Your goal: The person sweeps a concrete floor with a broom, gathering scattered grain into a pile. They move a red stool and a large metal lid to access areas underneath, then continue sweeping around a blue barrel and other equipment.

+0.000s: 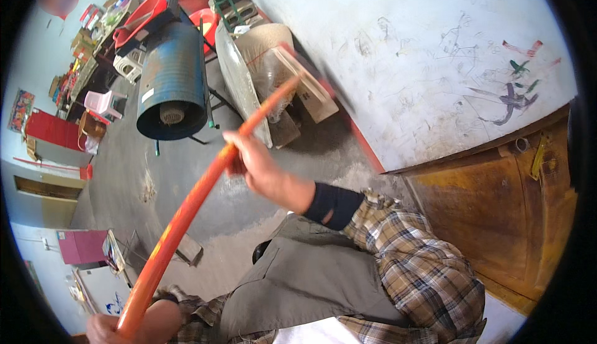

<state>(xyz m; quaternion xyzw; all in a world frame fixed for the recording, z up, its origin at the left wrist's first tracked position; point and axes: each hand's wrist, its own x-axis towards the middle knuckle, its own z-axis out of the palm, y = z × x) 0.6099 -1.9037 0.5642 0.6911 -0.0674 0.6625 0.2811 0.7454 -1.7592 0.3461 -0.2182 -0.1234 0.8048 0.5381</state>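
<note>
An orange-red pole with yellow marks (186, 206) runs slantwise across the view in front of me, from the lower left up towards the wall. My right hand (259, 160) is closed around its middle. Lower down, near the bottom left rim, my left hand (105, 329) grips the pole's near part; some of its fingers are cut off by the picture's edge. The far end of the pole looks thinner and overlaps a wooden board (310, 87) leaning by the wall; I cannot tell whether they touch.
A rusty blue metal drum machine (170, 69) stands on legs ahead, a red basin (144, 15) at its top. Beside it are a curved metal sheet (238, 73) and a full sack (268, 41). A wooden door (471, 218) is at right, a pink plastic chair (103, 104) at left.
</note>
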